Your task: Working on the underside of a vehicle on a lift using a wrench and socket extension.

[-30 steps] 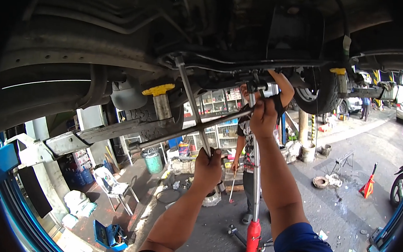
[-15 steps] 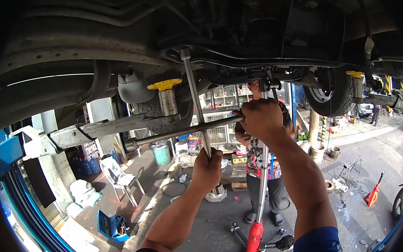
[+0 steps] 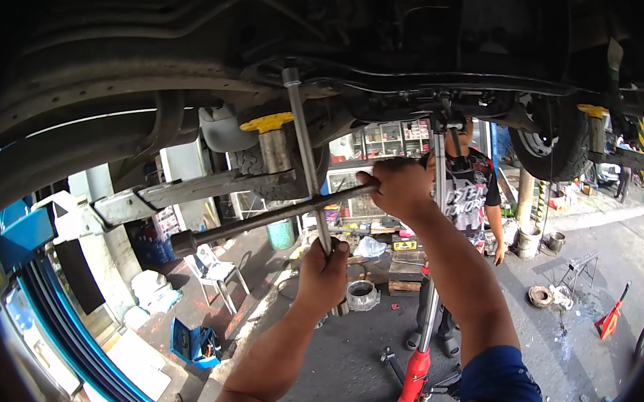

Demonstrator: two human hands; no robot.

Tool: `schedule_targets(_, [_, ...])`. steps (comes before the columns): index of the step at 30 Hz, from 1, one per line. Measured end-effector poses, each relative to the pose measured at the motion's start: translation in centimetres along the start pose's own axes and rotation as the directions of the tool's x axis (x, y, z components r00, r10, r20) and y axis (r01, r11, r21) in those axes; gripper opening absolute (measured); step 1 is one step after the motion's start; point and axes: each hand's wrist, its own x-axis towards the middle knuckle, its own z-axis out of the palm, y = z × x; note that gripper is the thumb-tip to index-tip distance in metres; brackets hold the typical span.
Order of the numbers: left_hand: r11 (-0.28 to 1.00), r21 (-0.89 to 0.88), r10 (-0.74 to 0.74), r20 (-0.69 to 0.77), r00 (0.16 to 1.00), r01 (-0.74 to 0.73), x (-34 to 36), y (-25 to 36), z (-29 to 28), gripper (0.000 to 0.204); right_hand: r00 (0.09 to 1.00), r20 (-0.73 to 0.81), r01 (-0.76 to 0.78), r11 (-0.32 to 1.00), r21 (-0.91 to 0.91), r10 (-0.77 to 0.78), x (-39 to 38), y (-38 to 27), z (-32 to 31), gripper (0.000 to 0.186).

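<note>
A four-way lug wrench [image 3: 258, 221] hangs below the raised vehicle, its upper arm ending in a socket [image 3: 291, 77] that meets the dark underbody. Round the wrench's lower arm my left hand [image 3: 323, 276] is closed, thumb up along the bar. My right hand [image 3: 405, 188] is closed over the right end of the cross arm, which slants down toward the left. What the socket sits on is hidden in shadow. Just beyond my right hand rises the chrome post [image 3: 433, 259] of a red jack [image 3: 416, 376], reaching up to the underbody.
A co-worker [image 3: 494, 189] stands behind the jack post. Lift arms with yellow pads [image 3: 266, 122] bear the vehicle. At left are a blue lift column [image 3: 57, 317], a white chair [image 3: 218, 276] and a blue toolbox [image 3: 194, 343]. An orange-red jack stand [image 3: 611, 314] is at right.
My right hand and the cross arm's left end have shifted a little left, the end also lower. The view has turned slightly. The co-worker's arm now hangs down instead of being bent.
</note>
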Motion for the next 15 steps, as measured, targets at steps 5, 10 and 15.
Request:
schedule_targets(5, [0.998,-0.056,0.008,0.056,0.998,-0.005,-1.7,1.0,0.0,0.012,0.998,-0.030,0.057,0.997,-0.060,-0.058,0.2,-0.8,-2.4,0.036])
schedule_targets(10, [0.996,-0.071,-0.047,0.076,0.996,0.052,-1.8,2.7,-0.4,0.014,0.999,0.037,-0.005,0.992,-0.129,0.010,0.7,-1.6,-3.8,0.033])
schedule_targets(15, [0.970,-0.171,-0.145,0.161,0.976,0.172,-2.3,4.0,-1.5,0.017,0.999,0.033,0.036,0.985,-0.170,-0.031,0.5,-4.5,-8.2,0.030])
